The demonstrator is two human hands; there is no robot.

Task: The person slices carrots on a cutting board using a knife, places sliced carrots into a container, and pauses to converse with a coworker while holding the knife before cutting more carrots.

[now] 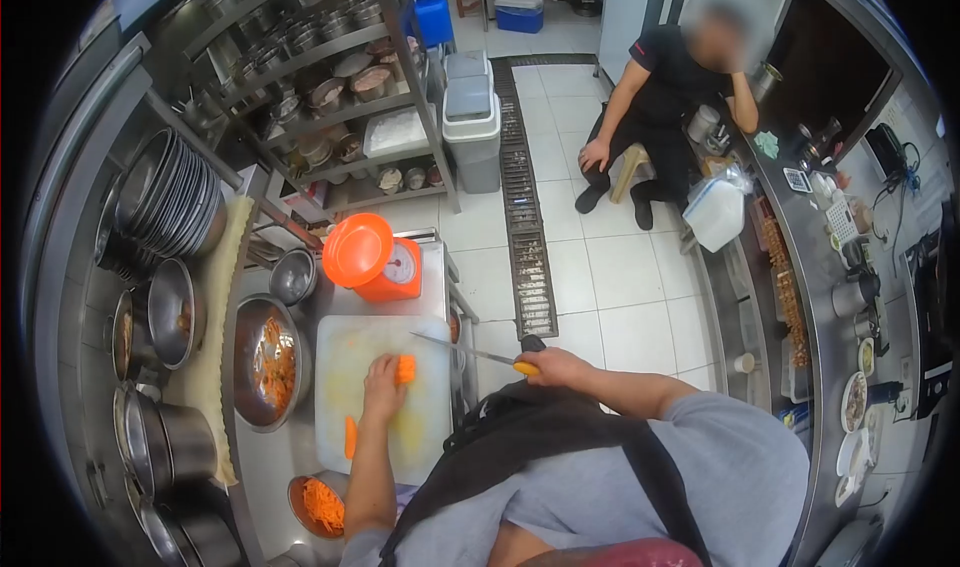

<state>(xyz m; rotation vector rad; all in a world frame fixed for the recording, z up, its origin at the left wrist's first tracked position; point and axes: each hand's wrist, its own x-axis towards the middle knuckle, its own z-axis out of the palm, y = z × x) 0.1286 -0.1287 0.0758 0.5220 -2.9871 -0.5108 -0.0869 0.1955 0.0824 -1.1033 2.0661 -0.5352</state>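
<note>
My left hand (382, 385) rests on the white cutting board (345, 342), its fingers closed against a block of cut carrot (405, 369). Another carrot piece (350, 437) lies near the board's left edge. In my right hand (555, 368) is a knife (470, 351) with a yellow handle, held off the board's right side, its blade pointing left with the tip over the board. Left of the board stands a large steel bowl (243, 367) with orange shreds inside. A smaller bowl of shredded carrot (322, 505) sits by my left forearm.
An orange kitchen scale (392, 279) stands just beyond the board, beside a small steel bowl (293, 276). Stacked steel pans (170, 197) fill the left shelf. Ahead, a person (680, 97) sits on a stool by the right-hand counter. A floor drain grate (528, 217) runs down the aisle.
</note>
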